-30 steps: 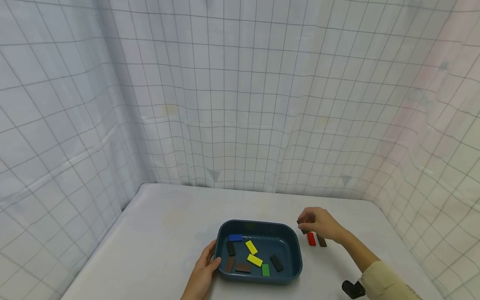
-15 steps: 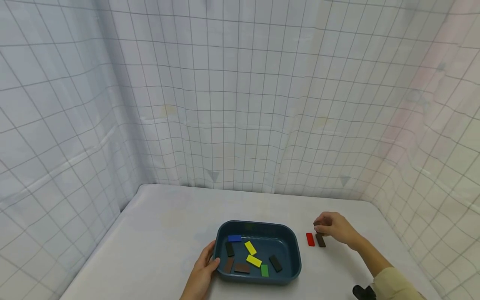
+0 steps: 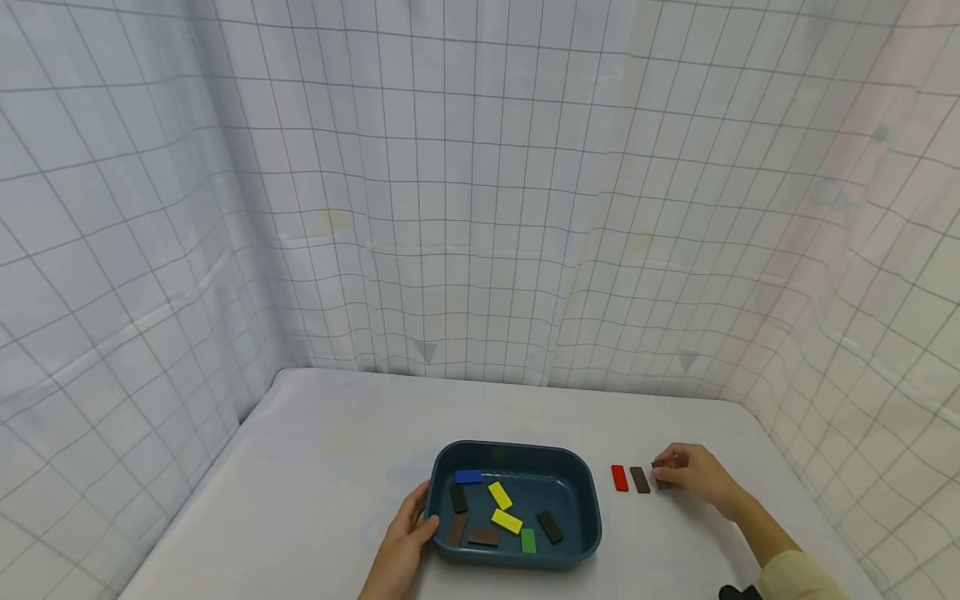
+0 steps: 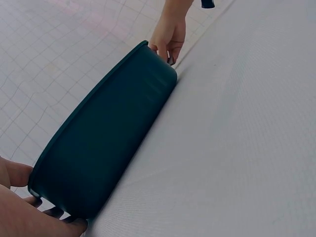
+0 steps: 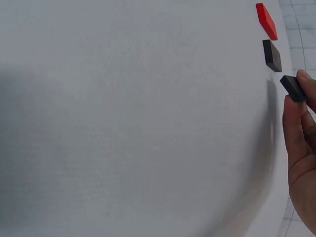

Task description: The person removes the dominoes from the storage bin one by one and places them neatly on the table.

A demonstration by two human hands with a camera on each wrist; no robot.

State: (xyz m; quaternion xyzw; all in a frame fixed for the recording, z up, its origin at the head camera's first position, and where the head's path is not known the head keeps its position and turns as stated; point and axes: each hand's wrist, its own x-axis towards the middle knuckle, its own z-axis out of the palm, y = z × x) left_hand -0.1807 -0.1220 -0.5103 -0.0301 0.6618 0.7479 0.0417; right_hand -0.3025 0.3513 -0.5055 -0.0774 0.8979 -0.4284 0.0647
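My right hand [image 3: 696, 475] pinches a dark brown domino-like block [image 5: 293, 88] between thumb and fingers, close over the white table at the right. Left of it a brown block [image 3: 640, 480] and a red block [image 3: 619, 478] lie side by side in a row. With my left hand [image 3: 405, 533] I hold the left end of a dark blue-green tray [image 3: 517, 562], thumb over the rim and fingers along the outside. Inside the tray lie several blocks, among them a blue block [image 3: 468, 477], a yellow block [image 3: 507, 522] and a green block [image 3: 528, 541].
White gridded curtains [image 3: 465, 208] hang behind and on both sides of the table [image 3: 315, 467]. A black object [image 3: 738, 592] shows by the right sleeve [image 3: 798, 577] at the lower edge of the head view.
My right hand has carried the dark brown block rightward past the red and brown blocks and lowered it toward the table. My left hand stays on the tray.
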